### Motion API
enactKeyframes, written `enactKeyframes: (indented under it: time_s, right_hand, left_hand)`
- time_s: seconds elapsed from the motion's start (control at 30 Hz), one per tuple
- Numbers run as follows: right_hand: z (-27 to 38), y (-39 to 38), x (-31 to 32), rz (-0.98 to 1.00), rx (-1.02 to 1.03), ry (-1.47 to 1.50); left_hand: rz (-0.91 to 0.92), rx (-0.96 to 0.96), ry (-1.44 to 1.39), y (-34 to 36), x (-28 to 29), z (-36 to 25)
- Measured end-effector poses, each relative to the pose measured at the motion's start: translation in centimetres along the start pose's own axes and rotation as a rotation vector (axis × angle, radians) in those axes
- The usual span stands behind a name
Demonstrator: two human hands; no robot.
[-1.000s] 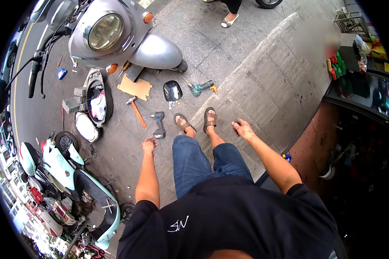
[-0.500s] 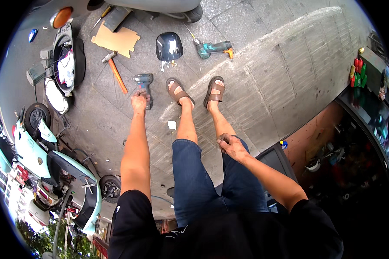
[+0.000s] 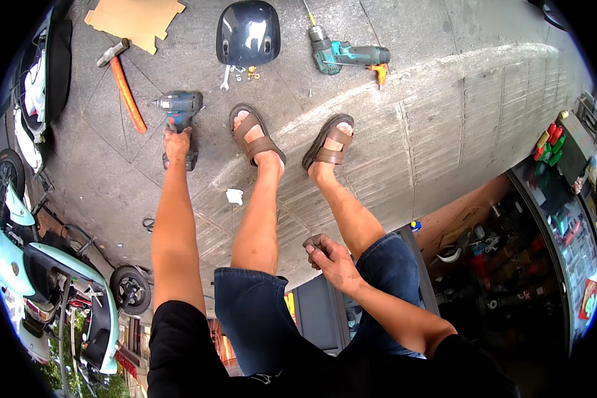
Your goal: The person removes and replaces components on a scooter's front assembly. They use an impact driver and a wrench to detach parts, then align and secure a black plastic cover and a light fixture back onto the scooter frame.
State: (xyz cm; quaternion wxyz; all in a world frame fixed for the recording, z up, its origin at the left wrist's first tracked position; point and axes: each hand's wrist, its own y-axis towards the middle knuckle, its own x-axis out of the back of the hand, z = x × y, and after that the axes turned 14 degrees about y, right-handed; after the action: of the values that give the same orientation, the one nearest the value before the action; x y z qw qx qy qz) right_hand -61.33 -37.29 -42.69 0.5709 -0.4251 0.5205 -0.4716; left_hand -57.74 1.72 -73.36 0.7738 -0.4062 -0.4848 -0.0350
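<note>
My left hand (image 3: 178,144) is closed around the grip of a blue-and-black cordless impact driver (image 3: 181,104), which lies on the pavement left of my feet. Part of the grip is hidden under my fingers. Over the gap between my knees, my right hand (image 3: 333,261) is curled, thumb against the fingers; whatever it holds, if anything, is hidden. A hammer (image 3: 125,93) with an orange handle lies left of the driver. Beyond my feet are a dark glossy curved panel (image 3: 249,33), a small wrench (image 3: 225,78) and several small brass-coloured fasteners (image 3: 251,71).
A teal cordless drill (image 3: 341,54) with a long bit lies at the far right, an orange-handled tool (image 3: 380,71) against it. Torn cardboard (image 3: 134,20) is at the far left. A scooter (image 3: 103,298) stands on the left; a glass-fronted case (image 3: 564,219) is at right.
My left hand has come down onto the impact driver's grip and closed on it. My right hand has lifted off my right knee and moved inward. The view has shifted closer to the ground.
</note>
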Motion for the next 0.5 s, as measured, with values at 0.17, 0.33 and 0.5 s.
enactKeyframes:
  time_s: [0.17,0.33,0.5]
  right_hand:
    - [1.5,0.3,-1.1,0.047,-0.133,-0.129]
    - [0.0,0.8,-2.7,0.094,0.046,-0.208]
    - [1.6,-2.4,-3.2,0.053,0.254,-0.514]
  left_hand:
    - [0.107,-0.057,-0.232,4.8,-0.7,3.3]
    - [0.186,-0.034,-0.498,1.4,3.7,3.7]
    - [0.442,-0.181,-0.939,-15.8,14.6,-1.3]
